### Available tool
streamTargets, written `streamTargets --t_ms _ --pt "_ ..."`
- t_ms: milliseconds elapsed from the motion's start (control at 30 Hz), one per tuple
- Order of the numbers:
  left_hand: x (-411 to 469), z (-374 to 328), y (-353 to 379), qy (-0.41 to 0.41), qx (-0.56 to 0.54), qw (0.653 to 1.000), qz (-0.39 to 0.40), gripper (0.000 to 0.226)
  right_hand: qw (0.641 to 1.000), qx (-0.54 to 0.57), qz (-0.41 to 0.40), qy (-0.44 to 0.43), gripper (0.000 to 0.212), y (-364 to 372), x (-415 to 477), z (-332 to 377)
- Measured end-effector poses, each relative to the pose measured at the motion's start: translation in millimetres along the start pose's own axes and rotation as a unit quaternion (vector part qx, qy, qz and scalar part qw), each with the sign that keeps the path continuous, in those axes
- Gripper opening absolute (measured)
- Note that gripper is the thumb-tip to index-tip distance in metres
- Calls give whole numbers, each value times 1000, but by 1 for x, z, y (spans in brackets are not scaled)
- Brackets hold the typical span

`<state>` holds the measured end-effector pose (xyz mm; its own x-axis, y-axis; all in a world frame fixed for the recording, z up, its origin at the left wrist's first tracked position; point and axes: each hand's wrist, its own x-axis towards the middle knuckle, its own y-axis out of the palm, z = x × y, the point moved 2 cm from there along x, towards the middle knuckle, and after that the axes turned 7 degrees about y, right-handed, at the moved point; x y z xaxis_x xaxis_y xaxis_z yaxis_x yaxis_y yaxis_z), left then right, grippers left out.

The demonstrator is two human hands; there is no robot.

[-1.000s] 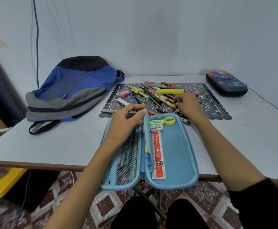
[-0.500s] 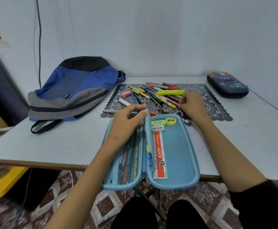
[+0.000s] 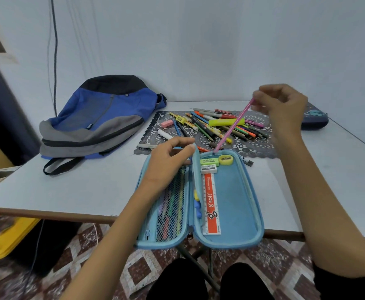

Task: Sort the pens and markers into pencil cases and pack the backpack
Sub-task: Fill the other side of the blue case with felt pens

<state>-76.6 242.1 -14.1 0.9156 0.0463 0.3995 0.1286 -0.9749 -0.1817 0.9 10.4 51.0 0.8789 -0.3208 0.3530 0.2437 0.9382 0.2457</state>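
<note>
Pink plastic marks the change: a slim pink pen (image 3: 233, 124), a second ago one among many in the pile (image 3: 209, 126), has been lifted out. It is now pinched at its upper end by the fingertips of the right hand (image 3: 282, 107), which has been raised above the far right part of the table (image 3: 90, 187). The pen hangs on a slant, its lower tip just over the far rim of the blue case (image 3: 237, 191). One more item is thus judged to be on its way into the case, while most of the pile is not yet sorted.

The left hand (image 3: 166, 161) has barely moved. Its fingers are curled at the far end of the case, and the middle flap (image 3: 196, 156) appears to be pinched and held up, though the contact is partly hidden.

The case is a rounded, stiff-shelled clamshell lying open at the near edge, which it overhangs a little. A black mesh pocket (image 3: 172, 202) with pens behind it fills its left half. A flat red-and-white ruler (image 3: 211, 204), two block erasers (image 3: 208, 162) and a yellow sharpener (image 3: 226, 159) lie in the smooth right half.

The pile rests on a lacy grey mat (image 3: 255, 146) near the far edge. A soft blue and grey fabric backpack (image 3: 99, 120) is slumped towards the far left corner. A dark case (image 3: 313, 118), closed, lies at the far right.
</note>
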Motion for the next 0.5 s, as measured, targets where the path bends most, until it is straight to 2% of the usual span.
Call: streamTargets --t_ms 100,233,367,500 --pt "0 0 0 -3 1 1000 1 19 981 -55 144 116 12 9 -13 -7" --pt "0 -2 1 5 -2 1000 -1 19 914 -153 307 217 14 23 -40 -21" --pt "0 -5 3 14 -8 1000 -9 20 860 -232 371 264 17 36 -62 -36" --pt "-1 -5 3 15 -9 1000 -10 20 855 -247 370 267 15 38 -67 -38"
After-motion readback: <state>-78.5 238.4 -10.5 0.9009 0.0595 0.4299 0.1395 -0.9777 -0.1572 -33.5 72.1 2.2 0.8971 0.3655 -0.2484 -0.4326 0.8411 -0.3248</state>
